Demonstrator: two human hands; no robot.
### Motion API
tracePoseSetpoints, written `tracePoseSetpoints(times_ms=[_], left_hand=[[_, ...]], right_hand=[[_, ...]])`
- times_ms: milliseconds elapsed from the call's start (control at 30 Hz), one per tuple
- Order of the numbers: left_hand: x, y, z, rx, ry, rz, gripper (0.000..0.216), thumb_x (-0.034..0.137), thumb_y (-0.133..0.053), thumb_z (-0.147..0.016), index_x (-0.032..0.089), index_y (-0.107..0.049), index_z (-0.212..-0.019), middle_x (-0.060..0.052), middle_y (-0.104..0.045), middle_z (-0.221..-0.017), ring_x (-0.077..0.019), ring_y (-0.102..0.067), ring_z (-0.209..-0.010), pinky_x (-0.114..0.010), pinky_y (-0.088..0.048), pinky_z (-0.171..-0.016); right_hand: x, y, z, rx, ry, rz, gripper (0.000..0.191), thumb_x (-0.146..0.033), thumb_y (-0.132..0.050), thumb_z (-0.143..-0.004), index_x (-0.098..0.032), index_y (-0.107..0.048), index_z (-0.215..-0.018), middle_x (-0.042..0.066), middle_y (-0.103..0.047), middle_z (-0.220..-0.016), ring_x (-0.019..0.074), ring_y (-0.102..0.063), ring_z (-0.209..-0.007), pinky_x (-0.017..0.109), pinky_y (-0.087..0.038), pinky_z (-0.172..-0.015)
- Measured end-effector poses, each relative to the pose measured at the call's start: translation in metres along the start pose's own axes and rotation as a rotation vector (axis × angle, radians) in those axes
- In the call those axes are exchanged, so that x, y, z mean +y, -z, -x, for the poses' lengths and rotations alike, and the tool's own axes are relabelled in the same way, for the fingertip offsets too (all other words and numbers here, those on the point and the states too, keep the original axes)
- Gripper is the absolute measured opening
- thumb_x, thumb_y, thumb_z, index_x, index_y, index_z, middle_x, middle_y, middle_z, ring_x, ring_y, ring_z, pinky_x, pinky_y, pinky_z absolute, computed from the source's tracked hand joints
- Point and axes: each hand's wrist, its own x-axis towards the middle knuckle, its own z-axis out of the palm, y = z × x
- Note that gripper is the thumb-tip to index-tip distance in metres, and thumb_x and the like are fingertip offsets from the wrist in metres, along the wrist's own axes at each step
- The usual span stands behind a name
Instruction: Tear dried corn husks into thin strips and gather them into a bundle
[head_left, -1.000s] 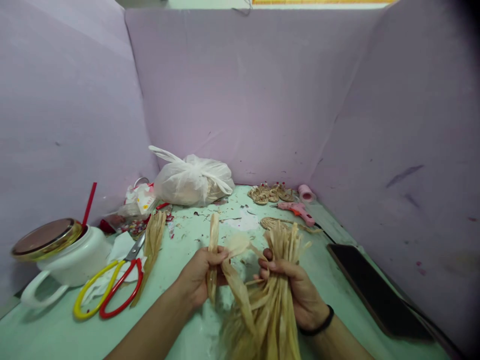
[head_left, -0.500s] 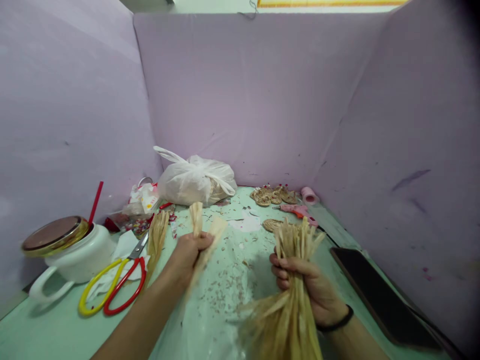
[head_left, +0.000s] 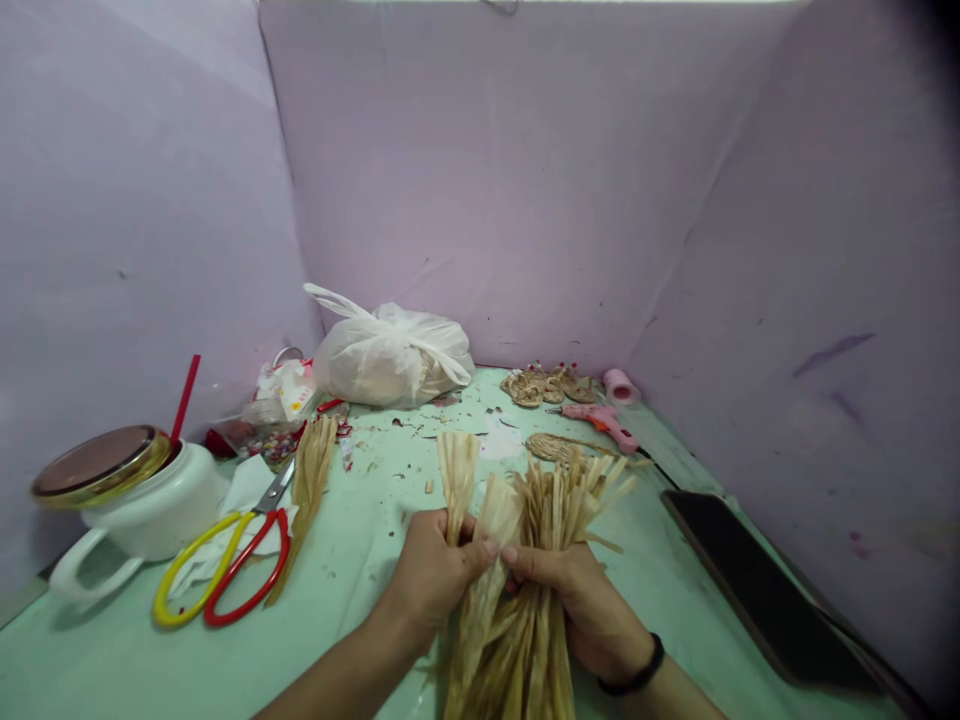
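My left hand (head_left: 429, 578) is closed on a couple of wide tan dried-leaf strips (head_left: 457, 470) that stand up above the fist. My right hand (head_left: 574, 600), with a black band at the wrist, grips a thick bundle of dried-leaf strips (head_left: 559, 500) that fans out above the fingers and hangs down toward me. The two hands touch at the fingertips over the green table (head_left: 375, 500), and the left hand's strips lie against the bundle.
Red and yellow scissors (head_left: 225, 570) and a small pile of strips (head_left: 309, 480) lie at left beside a white gold-lidded mug (head_left: 127, 500). A tied white plastic bag (head_left: 390, 355), woven pieces (head_left: 544, 385), a pink glue gun (head_left: 604, 420) and pink tape roll (head_left: 619, 385) sit behind. A dark phone (head_left: 742, 580) lies at right.
My left hand had pulled its strips away to the left; now it has come back and meets the right hand, strips against the bundle.
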Motion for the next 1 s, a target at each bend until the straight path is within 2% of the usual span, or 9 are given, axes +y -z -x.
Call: tracePoseSetpoints(times_ms=[167,300,400,533,700,867,1000], left_hand=[[0.003,-0.004,0.003,-0.056,0.04,0.001,0.021,0.026,-0.073,-0.044,0.013,-0.057,-0.046,0.001,-0.052,-0.044,-0.01,-0.044,-0.044,-0.023,-0.036,-0.047],[0.0,-0.007,0.004,-0.026,0.078,-0.042,0.019,0.026,-0.071,-0.044,0.012,-0.056,-0.047,0.001,-0.052,-0.045,-0.0102,-0.043,-0.044,-0.023,-0.034,-0.046],[-0.005,-0.008,0.003,-0.054,0.06,-0.048,0.021,0.027,-0.069,-0.045,0.012,-0.055,-0.046,0.001,-0.05,-0.044,-0.0095,-0.041,-0.044,-0.022,-0.031,-0.045],[-0.005,-0.004,0.001,-0.095,0.099,0.063,0.026,0.029,-0.072,-0.044,0.01,-0.06,-0.055,-0.001,-0.056,-0.05,-0.0114,-0.046,-0.047,-0.024,-0.036,-0.05],[0.001,0.005,-0.005,-0.067,0.163,0.106,0.029,0.028,-0.077,-0.042,0.01,-0.057,-0.053,0.0,-0.054,-0.045,-0.0092,-0.046,-0.043,-0.022,-0.035,-0.046],[0.004,0.009,-0.01,-0.006,0.2,0.132,0.027,0.026,-0.075,-0.042,0.011,-0.055,-0.052,0.0,-0.053,-0.044,-0.0069,-0.043,-0.038,-0.019,-0.032,-0.039],[0.011,0.019,-0.017,0.085,0.177,0.127,0.021,0.02,-0.071,-0.046,0.011,-0.055,-0.055,0.003,-0.049,-0.041,-0.0054,-0.041,-0.036,-0.016,-0.029,-0.035]], right_hand=[[-0.002,-0.006,0.001,0.024,0.076,0.033,0.009,-0.014,-0.071,-0.048,-0.015,-0.065,-0.055,-0.001,-0.061,-0.049,0.0146,-0.052,-0.047,0.028,-0.042,-0.049],[-0.005,-0.012,0.004,0.023,0.159,0.074,0.019,-0.006,-0.063,-0.047,-0.016,-0.067,-0.063,0.0,-0.065,-0.057,0.0182,-0.056,-0.057,0.029,-0.045,-0.054],[-0.005,-0.014,0.005,0.062,0.189,0.071,0.022,-0.005,-0.06,-0.045,-0.017,-0.066,-0.063,-0.001,-0.065,-0.057,0.0185,-0.057,-0.059,0.028,-0.046,-0.055],[-0.004,-0.01,0.004,-0.014,0.11,-0.015,0.012,-0.012,-0.065,-0.048,-0.015,-0.065,-0.06,0.001,-0.066,-0.056,0.0215,-0.061,-0.062,0.032,-0.049,-0.059],[-0.006,-0.002,0.001,-0.088,0.005,-0.15,0.018,-0.02,-0.07,-0.053,-0.011,-0.067,-0.068,0.008,-0.07,-0.069,0.0247,-0.064,-0.076,0.034,-0.05,-0.065],[-0.007,0.004,-0.003,-0.098,-0.157,-0.233,0.013,-0.018,-0.07,-0.054,-0.01,-0.066,-0.064,0.007,-0.069,-0.058,0.0175,-0.063,-0.055,0.028,-0.05,-0.057],[-0.018,0.012,-0.005,-0.098,-0.233,-0.364,0.009,-0.013,-0.067,-0.053,-0.01,-0.065,-0.061,0.003,-0.067,-0.053,0.0123,-0.061,-0.049,0.023,-0.05,-0.055]])
